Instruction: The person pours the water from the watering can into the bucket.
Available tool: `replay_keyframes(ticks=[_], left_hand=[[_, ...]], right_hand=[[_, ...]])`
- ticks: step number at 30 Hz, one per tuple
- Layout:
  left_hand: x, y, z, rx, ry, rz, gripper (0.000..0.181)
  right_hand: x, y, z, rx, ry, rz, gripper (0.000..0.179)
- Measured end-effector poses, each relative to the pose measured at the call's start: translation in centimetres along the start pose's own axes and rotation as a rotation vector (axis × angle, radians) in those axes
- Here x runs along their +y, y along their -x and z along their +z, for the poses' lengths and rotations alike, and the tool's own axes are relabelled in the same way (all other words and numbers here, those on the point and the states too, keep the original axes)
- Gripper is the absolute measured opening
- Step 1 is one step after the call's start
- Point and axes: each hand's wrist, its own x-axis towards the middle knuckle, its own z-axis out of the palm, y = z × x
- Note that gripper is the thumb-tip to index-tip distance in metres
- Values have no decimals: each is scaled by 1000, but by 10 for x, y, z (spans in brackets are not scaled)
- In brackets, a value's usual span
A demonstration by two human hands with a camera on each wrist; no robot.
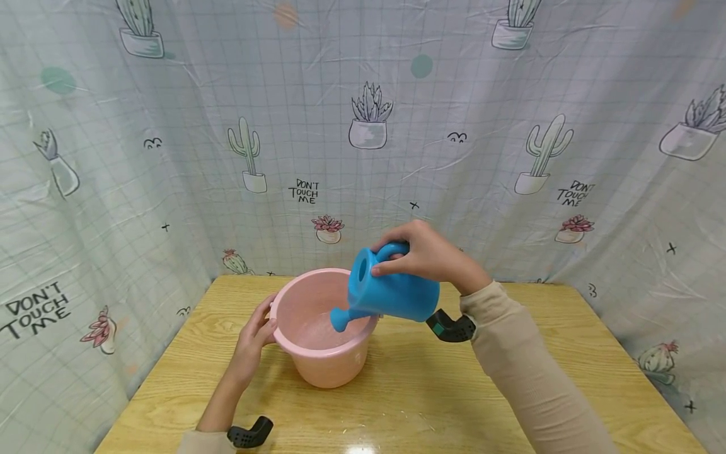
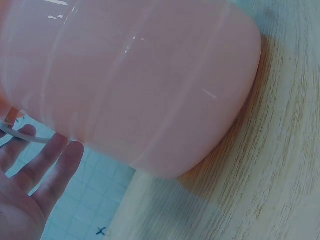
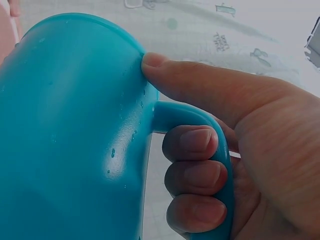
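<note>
My right hand grips a blue watering can by its handle, with the fingers curled through the loop and the thumb pressed on the can's body. The can is tipped, and its sprinkler head hangs over the opening of a pink bucket. Water lies in the bottom of the bucket, which stands upright. My left hand rests against the bucket's left side, thumb at the rim. In the left wrist view its loosely extended fingers touch the outer wall beside the thin bail handle.
The bucket stands on a wooden table with small wet spots near the front. A curtain printed with cacti hangs behind and at both sides. Water drops cling to the can's side. A black wrist device sits beside the right cuff.
</note>
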Motion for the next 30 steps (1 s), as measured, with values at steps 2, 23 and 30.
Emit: replay_keyframes(ticks=[2,23,30], left_hand=[[0,0,0,-1,-3,-1,49],[-1,0,-1,-3,-5,5,50],[-1,1,-2,-3,-13,5,50]], right_hand=[[-1,0,0,-2,-2,-1,37],[2,-5,8,11,-46,5,35],[2,-6,11,21,-63,17,35]])
